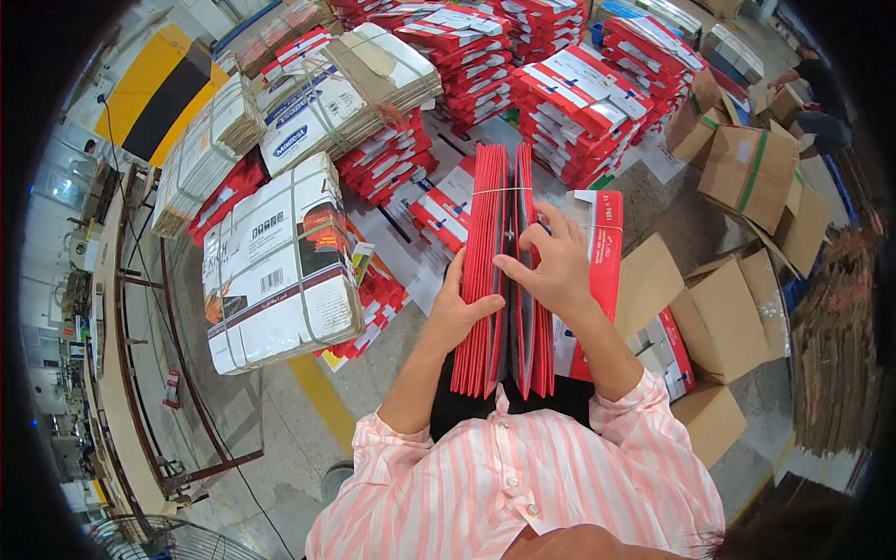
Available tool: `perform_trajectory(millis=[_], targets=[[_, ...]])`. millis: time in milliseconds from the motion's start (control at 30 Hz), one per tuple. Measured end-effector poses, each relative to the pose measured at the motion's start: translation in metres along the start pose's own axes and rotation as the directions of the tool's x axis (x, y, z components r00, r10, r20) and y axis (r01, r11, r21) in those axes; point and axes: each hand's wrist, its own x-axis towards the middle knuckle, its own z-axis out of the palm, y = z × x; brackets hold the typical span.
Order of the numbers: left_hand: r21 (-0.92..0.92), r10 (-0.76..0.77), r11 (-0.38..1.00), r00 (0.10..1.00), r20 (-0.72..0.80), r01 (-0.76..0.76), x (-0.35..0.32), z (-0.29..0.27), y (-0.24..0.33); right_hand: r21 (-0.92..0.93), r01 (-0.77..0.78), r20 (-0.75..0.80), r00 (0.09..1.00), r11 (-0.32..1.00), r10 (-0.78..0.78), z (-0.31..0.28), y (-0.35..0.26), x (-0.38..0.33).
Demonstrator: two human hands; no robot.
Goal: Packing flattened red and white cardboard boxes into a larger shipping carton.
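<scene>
Striped pink-and-white shirt (457, 467) of the wearer lies nearest, with dark trousers (569, 399) just beyond it. Over the trousers, directly ahead of the chest, is a bundle of flat red sleeves (480, 243), held on edge; whether its underside rests on the lap cannot be told. Its long axis runs near to far, and a lengthwise gap divides it into a thicker left section and a thinner right one. Left hand (455, 313) grips the left section, thumb over the upper edges, fingers along the outer side. Right hand (558, 261) is at the right section, thumb and forefinger loosely curled, the thumb tip at the gap; how firmly it grips cannot be determined. Governing relation: a pale band (504, 190) crosses the bundle beyond both hands, the right hand being nearer to it. To the right stands an open brown carton (723, 317); to the left, a strapped white bale (280, 266). Farther out are red-and-white stacks (581, 107) and, far left, a yellow-and-black panel (168, 93).
</scene>
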Motion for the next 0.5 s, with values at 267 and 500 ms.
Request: perform_trajectory(millis=[267, 500], targets=[[0.084, 0.002, 0.996, 1.000, -0.024, 0.000, -0.005, 0.000, 0.001, 0.151, -0.050, 0.037, 0.998, 0.987, 0.045, 0.008, 0.007, -0.008], [-0.067, 0.016, 0.998, 1.000, -0.007, -0.017, 0.003, 0.006, -0.005, 0.036, -0.031, 0.034, 0.999, 0.999, 0.030, 0.009, 0.014, -0.007]])
